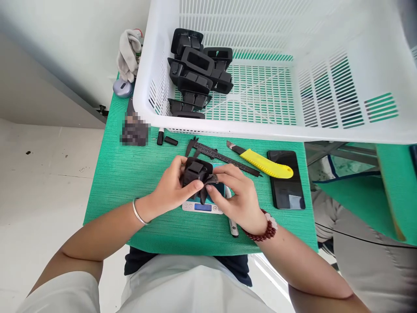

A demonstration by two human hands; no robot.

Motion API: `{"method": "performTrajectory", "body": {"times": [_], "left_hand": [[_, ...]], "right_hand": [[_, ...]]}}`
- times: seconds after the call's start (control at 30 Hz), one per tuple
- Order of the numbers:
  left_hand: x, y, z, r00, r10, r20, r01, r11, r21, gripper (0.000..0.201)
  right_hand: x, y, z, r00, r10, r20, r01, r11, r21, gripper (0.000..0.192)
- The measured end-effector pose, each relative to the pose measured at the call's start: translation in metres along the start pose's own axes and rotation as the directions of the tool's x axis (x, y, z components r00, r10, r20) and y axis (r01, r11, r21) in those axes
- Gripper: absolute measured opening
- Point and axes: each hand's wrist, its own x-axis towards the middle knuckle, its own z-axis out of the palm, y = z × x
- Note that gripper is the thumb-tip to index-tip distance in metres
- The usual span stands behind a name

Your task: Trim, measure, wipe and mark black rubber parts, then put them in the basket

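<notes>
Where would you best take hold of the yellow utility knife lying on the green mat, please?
Probably the yellow utility knife is best gripped around its yellow handle, from above and across its width. It lies flat and slanted, with the blade tip up-left near the caliper, and its right end overlaps the phone.

No text, label, brand or number could be read anywhere. The caliper [221,157] just beyond the hands carried graduation marks too small to make out. The scale [202,207] beneath the hands showed a blue display with no legible digits. The phone [286,179] to the right of the hands had a dark screen. A patch [134,129] on the bench [130,182], beyond and left of the hands, was blurred.
</notes>
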Motion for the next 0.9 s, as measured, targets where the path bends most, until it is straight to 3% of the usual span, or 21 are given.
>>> {"method": "performTrajectory", "body": {"times": [0.17,0.37,0.43,0.5,0.57,0.67,0.9], "left_hand": [[-0.002,0.005,0.007,1.000,0.008,-0.023,-0.005,0.993,0.121,0.047],[-0.006,0.010,0.011,0.998,0.011,-0.061,-0.008,0.999,0.051,0.047],[-0.007,0.011,0.010,0.997,-0.006,-0.082,0.004,1.000,-0.024,0.046],[-0.005,0.012,0.008,0.993,-0.011,-0.118,-0.001,0.995,-0.097,0.047],[-0.002,0.014,0.006,0.984,-0.007,-0.179,-0.020,0.989,-0.150,0.051],[0.002,0.017,0.004,0.973,-0.006,-0.232,-0.037,0.983,-0.180,0.055],[0.002,0.014,0.006,0.982,0.086,-0.171,-0.085,0.996,0.016,0.055]], "right_hand": [[-0.003,-0.003,0.005,0.996,-0.010,-0.089,-0.002,0.991,-0.136,0.008],[0.003,0.005,-0.002,0.978,-0.115,-0.174,0.054,0.946,-0.321,0.009],[0.006,0.013,-0.009,0.951,-0.078,-0.300,-0.031,0.939,-0.342,0.013],[0.009,0.020,-0.015,0.922,0.040,-0.385,-0.152,0.952,-0.265,0.017],[0.011,0.023,-0.016,0.955,0.115,-0.275,-0.150,0.982,-0.111,0.018],[0.011,0.020,-0.009,0.994,0.096,-0.045,-0.092,0.992,0.089,0.018],[0.009,0.009,0.002,0.990,0.116,0.086,-0.135,0.954,0.268,0.015]]}}
